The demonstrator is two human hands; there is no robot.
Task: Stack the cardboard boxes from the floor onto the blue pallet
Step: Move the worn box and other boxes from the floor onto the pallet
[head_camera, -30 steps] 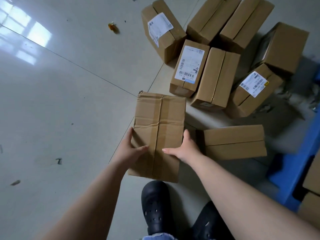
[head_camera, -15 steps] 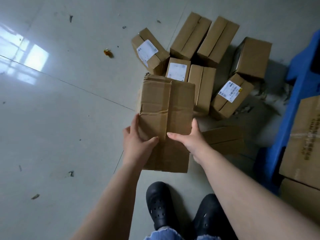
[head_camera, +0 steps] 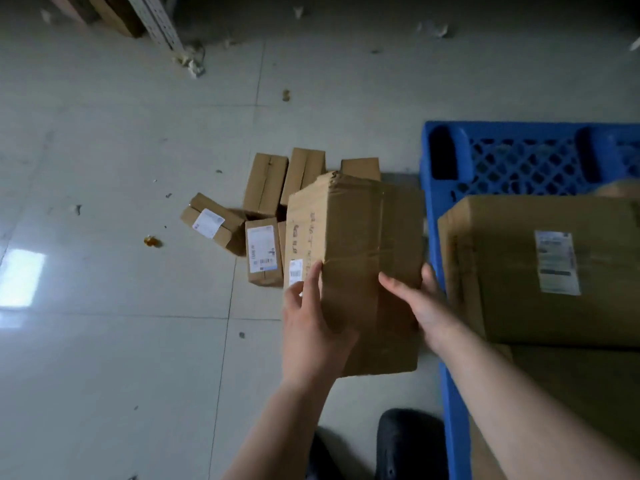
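A creased, taped cardboard box (head_camera: 356, 258) is held mid-frame above the floor. More boxes (head_camera: 265, 251) lie clustered behind it. The blue pallet (head_camera: 519, 161) at right carries a large labelled box (head_camera: 540, 268).

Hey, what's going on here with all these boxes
A person is holding a creased cardboard box off the floor with both hands, the left hand on its left side and the right hand on its right. It is beside the blue pallet, not yet set down. A large labelled box already sits on the pallet. Several smaller boxes are on the tiled floor behind it.
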